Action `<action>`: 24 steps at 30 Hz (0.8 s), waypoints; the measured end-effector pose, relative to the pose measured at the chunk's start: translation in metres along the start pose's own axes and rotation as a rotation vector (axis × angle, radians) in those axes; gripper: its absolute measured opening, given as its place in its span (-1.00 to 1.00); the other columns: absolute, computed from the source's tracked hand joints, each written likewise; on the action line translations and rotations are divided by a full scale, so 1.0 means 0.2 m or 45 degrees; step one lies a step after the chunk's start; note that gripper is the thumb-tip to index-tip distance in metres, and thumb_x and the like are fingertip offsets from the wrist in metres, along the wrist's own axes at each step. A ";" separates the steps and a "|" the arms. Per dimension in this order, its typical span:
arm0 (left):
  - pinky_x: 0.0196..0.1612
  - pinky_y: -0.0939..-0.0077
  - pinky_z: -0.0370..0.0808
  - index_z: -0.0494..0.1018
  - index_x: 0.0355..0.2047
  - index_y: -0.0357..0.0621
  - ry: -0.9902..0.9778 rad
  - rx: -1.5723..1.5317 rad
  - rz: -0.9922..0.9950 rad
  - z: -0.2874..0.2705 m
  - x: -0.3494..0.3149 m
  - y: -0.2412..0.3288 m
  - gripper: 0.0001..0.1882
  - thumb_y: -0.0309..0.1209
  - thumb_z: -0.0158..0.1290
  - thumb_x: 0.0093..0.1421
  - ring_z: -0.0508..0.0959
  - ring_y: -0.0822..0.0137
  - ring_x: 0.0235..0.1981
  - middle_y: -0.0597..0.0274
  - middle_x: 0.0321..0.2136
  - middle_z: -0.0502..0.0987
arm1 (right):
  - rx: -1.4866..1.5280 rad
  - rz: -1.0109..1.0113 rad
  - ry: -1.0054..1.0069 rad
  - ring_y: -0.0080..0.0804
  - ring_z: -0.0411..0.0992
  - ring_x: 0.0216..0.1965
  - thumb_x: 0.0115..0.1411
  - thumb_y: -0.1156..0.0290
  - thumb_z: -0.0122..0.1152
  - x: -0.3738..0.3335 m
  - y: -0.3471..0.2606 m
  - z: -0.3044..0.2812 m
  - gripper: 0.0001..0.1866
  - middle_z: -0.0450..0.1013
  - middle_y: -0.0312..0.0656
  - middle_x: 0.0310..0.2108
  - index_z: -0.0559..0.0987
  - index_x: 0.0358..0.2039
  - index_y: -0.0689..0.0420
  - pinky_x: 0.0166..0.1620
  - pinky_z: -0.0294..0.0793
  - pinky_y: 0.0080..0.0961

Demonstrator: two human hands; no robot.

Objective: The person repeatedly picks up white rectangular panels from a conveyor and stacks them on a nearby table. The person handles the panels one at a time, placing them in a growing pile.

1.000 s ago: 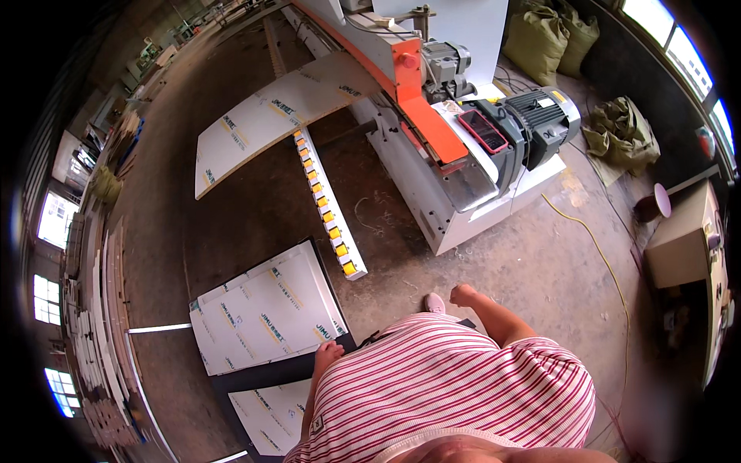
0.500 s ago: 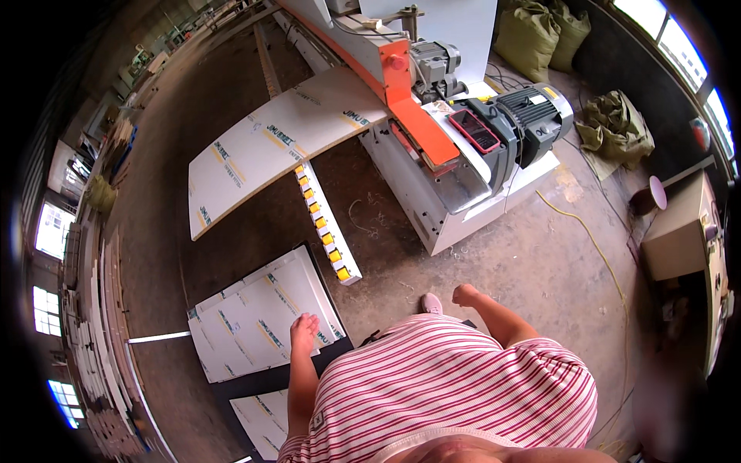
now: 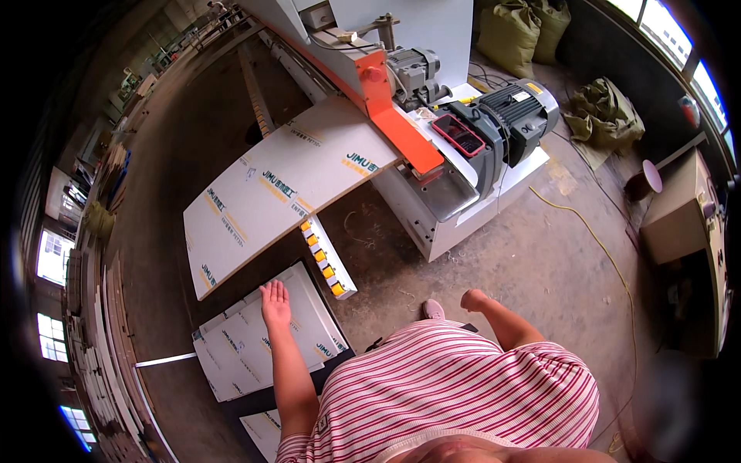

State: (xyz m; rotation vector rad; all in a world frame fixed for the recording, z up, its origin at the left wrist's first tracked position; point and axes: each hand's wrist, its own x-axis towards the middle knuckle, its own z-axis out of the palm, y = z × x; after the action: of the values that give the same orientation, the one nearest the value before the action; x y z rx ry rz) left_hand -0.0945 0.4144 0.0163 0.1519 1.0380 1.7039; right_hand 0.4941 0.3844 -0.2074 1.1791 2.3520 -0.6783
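My left hand (image 3: pixel 275 302) is stretched out with its fingers extended, nothing in it, above a stack of printed white panels (image 3: pixel 239 336) on the floor side. Ahead of it, a large white panel (image 3: pixel 285 185) with printed film lies on the machine's bed, its right end under the orange guard (image 3: pixel 401 139). A white roller arm (image 3: pixel 328 258) with yellow rollers sticks out from beneath that panel. My right hand (image 3: pixel 473 300) hangs over the floor with its fingers curled in, and nothing shows in it. No panel is touched by my right hand.
A grey motor (image 3: pixel 517 116) and a red-cased phone (image 3: pixel 458 136) sit on the machine at right. A yellow cable (image 3: pixel 594 235) runs along the floor. Green sacks (image 3: pixel 508 35) stand behind, and a tan cabinet (image 3: pixel 679 208) is at far right. Long boards (image 3: pixel 116 339) lie at left.
The large panel has come toward me along the machine, covering more of the roller arm. My left hand has reached forward and left. My right hand stays low, fingers still curled.
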 end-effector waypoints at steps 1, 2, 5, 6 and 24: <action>0.13 0.35 0.19 0.00 0.15 -0.23 -0.002 -0.058 0.023 0.07 0.00 0.01 -0.23 -0.04 0.02 0.09 0.25 0.27 0.08 0.19 0.06 0.23 | 0.037 0.040 0.000 -0.27 0.48 -0.47 -0.09 0.29 0.04 -0.01 0.01 0.00 -0.79 0.51 -0.19 -0.49 0.57 -0.54 0.11 -0.40 0.46 -0.35; 0.14 0.32 0.19 -0.02 0.16 -0.24 0.014 -0.117 0.010 0.17 0.00 0.03 -0.20 -0.04 0.03 0.08 0.24 0.25 0.09 0.18 0.07 0.21 | -0.037 -0.043 0.067 -0.30 0.49 -0.46 -0.08 0.29 0.05 -0.03 0.03 0.00 -0.80 0.51 -0.20 -0.49 0.57 -0.53 0.11 -0.40 0.46 -0.35; 0.16 0.26 0.16 0.00 0.15 -0.26 0.040 -0.330 -0.023 0.31 0.01 0.05 -0.16 -0.06 0.12 0.01 0.17 0.22 0.13 0.16 0.10 0.17 | 0.079 -0.065 0.212 -0.39 0.49 -0.46 -0.06 0.30 0.07 -0.05 0.10 -0.02 -0.81 0.51 -0.23 -0.50 0.57 -0.50 0.11 -0.41 0.46 -0.40; 0.16 0.26 0.16 0.02 0.13 -0.26 0.036 -0.370 0.020 0.31 0.02 0.05 -0.18 -0.08 0.12 0.01 0.18 0.22 0.12 0.17 0.10 0.17 | 0.350 0.084 0.223 -0.42 0.49 -0.47 -0.06 0.32 0.09 -0.07 0.10 -0.08 -0.82 0.51 -0.26 -0.50 0.57 -0.48 0.11 -0.42 0.46 -0.43; 0.02 0.33 0.34 0.32 -0.06 -0.24 0.236 -0.369 0.064 -0.05 -0.39 -0.23 -0.61 -0.31 0.01 0.14 0.41 0.23 -0.07 0.17 -0.11 0.43 | 0.695 0.670 1.468 -0.09 0.42 -0.47 0.13 0.14 0.04 -0.41 0.26 -1.70 -0.66 0.44 0.02 -0.54 0.54 -0.39 0.19 -0.35 0.37 -0.31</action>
State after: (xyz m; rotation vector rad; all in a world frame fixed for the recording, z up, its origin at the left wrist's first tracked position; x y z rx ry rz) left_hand -0.0346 0.3454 0.0085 -0.1707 0.9134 1.9210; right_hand 0.5303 0.5622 0.0961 2.9041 2.4372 -0.5065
